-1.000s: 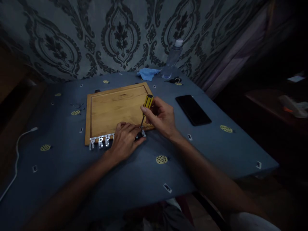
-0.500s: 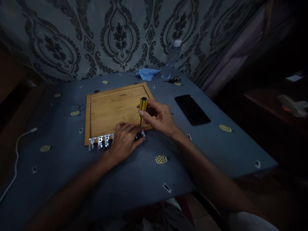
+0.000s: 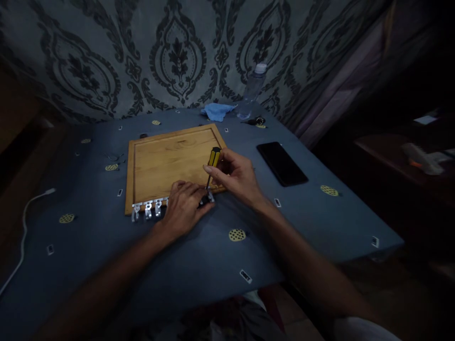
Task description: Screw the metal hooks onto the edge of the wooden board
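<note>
A yellow-and-black screwdriver (image 3: 214, 157) is pinched in my right hand (image 3: 237, 176), leaning slightly to the right with its shaft pointing down. The shaft's tip meets the right end of a silver hook rail (image 3: 148, 208), which runs along the near edge of a framed wooden board (image 3: 170, 161). My left hand (image 3: 183, 206) lies over the rail's middle, fingers on the board side and thumb in front, gripping it. A dark part (image 3: 204, 201) shows between thumb and fingers. Several metal hooks stick out left of that hand; the rail's middle is hidden.
Right of the board a black phone (image 3: 282, 163) lies on the blue tablecloth (image 3: 142, 284). At the back are a blue cloth (image 3: 217, 112), a clear bottle (image 3: 252, 92) and a coiled black cable (image 3: 256, 121). A white cable (image 3: 24, 227) trails along the left.
The screwdriver's handle has tilted a little to the right, and my right fingers have shifted around it. My left hand holds its place.
</note>
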{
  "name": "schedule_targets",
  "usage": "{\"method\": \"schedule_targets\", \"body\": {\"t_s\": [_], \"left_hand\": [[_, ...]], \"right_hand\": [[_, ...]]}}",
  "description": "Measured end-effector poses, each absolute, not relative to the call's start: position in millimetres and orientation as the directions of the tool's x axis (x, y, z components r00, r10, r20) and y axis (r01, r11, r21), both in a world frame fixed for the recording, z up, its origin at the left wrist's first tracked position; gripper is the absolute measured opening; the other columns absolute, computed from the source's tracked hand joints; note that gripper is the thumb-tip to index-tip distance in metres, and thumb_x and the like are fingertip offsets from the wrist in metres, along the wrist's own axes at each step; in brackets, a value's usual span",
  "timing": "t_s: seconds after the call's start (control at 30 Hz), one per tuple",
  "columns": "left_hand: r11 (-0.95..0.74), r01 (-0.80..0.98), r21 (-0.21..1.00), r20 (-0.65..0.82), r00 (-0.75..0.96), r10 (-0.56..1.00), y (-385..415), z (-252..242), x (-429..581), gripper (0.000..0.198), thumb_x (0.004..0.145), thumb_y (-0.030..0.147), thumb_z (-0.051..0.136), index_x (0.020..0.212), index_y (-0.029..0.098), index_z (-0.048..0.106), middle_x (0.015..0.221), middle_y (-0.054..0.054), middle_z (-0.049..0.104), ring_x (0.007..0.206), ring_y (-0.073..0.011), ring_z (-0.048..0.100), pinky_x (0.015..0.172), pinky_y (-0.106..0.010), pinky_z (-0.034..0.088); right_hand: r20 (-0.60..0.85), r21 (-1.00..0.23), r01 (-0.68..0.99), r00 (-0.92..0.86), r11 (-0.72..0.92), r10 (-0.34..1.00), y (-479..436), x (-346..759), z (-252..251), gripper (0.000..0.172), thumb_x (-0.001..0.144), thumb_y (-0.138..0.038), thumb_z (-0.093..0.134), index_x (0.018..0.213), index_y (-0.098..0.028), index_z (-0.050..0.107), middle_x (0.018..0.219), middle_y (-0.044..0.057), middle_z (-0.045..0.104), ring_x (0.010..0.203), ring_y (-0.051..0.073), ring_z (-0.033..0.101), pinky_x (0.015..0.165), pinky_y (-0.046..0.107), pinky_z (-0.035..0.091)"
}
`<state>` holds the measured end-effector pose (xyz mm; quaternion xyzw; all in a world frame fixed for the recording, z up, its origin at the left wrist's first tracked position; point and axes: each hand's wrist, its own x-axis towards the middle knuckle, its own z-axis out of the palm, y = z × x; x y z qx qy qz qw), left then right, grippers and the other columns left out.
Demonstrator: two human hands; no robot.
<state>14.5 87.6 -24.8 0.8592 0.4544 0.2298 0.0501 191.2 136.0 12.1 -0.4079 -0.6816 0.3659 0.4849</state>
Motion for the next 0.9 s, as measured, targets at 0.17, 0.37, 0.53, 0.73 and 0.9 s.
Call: {"method": "schedule_targets", "body": {"t_s": [0.17,0.37,0.53,0.73,0.9], "left_hand": [[-0.576,0.756,0.311,0.335,0.480,0.810,88.1,-25.1,13.9,0.020,0.095,0.034,0.075,0.109,0.019,0.074,0.112,-0.007,0.079,0.104,-0.0270,0.071,0.098,-0.046,0.045],[-0.570,0.754,0.325,0.321,0.479,0.817,87.9,-27.6,12.6,0.020,0.098,0.035,0.071,0.112,0.020,0.074,0.117,-0.007,0.078,0.108,-0.0272,0.069,0.101,-0.048,0.044],[-0.566,0.756,0.329,0.326,0.472,0.819,87.8,-28.5,13.2,0.021,0.099,0.036,0.070,0.112,0.021,0.075,0.116,-0.008,0.078,0.109,-0.0272,0.069,0.102,-0.049,0.045],[-0.566,0.759,0.321,0.315,0.478,0.820,87.8,-25.9,14.0,0.023,0.096,0.035,0.075,0.111,0.017,0.074,0.118,-0.008,0.078,0.110,-0.0274,0.070,0.101,-0.047,0.043],[-0.560,0.767,0.313,0.308,0.476,0.824,87.6,-24.2,14.5,0.020,0.097,0.036,0.073,0.108,0.020,0.074,0.117,-0.007,0.078,0.109,-0.0266,0.069,0.100,-0.046,0.043]], "right_hand": [[0.390,-0.876,0.192,-0.258,0.442,0.884,133.8,196.2,12.5,0.042,0.087,-0.062,0.073,0.086,-0.022,0.063,0.075,-0.001,0.060,0.067,0.014,0.059,0.059,0.030,0.047],[0.524,-0.807,0.257,-0.102,0.531,0.846,131.0,189.8,4.1,0.038,0.088,-0.052,0.075,0.075,-0.022,0.056,0.069,-0.004,0.053,0.061,0.012,0.052,0.057,0.029,0.043],[0.578,-0.787,0.275,0.015,0.552,0.816,127.1,185.4,-0.8,0.037,0.088,-0.050,0.075,0.074,-0.024,0.052,0.067,-0.004,0.052,0.061,0.013,0.051,0.058,0.029,0.045],[0.491,-0.852,0.269,0.115,0.449,0.864,128.6,189.0,-1.2,0.038,0.086,-0.054,0.074,0.076,-0.026,0.051,0.069,-0.003,0.054,0.061,0.014,0.052,0.054,0.030,0.047],[0.466,-0.857,0.271,0.041,0.439,0.884,129.3,188.3,-2.5,0.043,0.085,-0.059,0.075,0.074,-0.026,0.049,0.070,-0.002,0.052,0.062,0.014,0.053,0.053,0.029,0.045]]}}
